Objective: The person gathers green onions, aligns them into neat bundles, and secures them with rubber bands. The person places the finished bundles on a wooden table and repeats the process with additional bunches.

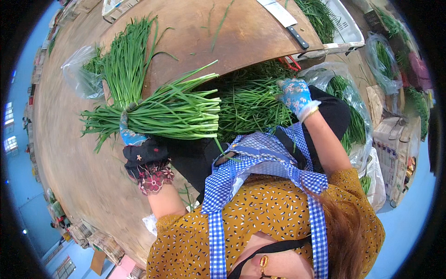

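Left hand (130, 132) in blue patterned glove, fingers clamped round bundle of long green chives (172, 111); right hand (295, 95) fingers apparently half-curled over loose chive heap (251, 104); slack grip could scatter stalks

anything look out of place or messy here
A few stray chive blades lie loose across the wooden board, apart from the bundle gripped by the left hand. Otherwise nothing stands out.

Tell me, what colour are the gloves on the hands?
Blue with a pale floral print, clearest on the right hand in the head view.
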A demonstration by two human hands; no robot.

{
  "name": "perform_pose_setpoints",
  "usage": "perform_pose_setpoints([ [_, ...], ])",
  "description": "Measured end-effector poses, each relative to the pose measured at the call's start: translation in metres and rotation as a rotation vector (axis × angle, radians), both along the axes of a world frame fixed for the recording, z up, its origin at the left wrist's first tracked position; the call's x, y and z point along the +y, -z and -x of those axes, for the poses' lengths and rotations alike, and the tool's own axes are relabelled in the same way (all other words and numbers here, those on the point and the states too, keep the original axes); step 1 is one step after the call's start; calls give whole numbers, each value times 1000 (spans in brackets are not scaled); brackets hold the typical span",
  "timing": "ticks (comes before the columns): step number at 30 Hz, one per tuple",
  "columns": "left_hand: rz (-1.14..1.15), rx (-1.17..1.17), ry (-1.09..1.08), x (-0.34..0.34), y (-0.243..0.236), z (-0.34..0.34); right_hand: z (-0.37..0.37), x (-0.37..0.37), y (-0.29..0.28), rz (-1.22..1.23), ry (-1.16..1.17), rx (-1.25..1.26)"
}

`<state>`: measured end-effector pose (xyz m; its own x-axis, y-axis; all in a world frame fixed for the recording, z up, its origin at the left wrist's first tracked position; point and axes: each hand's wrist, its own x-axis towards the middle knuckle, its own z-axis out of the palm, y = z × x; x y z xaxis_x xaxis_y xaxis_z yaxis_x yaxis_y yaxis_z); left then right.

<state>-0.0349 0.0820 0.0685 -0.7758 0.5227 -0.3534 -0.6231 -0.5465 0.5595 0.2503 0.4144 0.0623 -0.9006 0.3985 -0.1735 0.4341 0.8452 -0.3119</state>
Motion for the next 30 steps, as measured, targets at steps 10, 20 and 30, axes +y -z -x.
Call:
perform_pose_setpoints([
  [10,49,117,-106,33,-13,-13,93,-104,-11,299,69,555],
  [20,-87,304,-28,-16,13,26,-20,-12,40,-122,-47,-417],
  [30,-89,212,-120,12,3,1,83,-92,-20,244,-164,540],
])
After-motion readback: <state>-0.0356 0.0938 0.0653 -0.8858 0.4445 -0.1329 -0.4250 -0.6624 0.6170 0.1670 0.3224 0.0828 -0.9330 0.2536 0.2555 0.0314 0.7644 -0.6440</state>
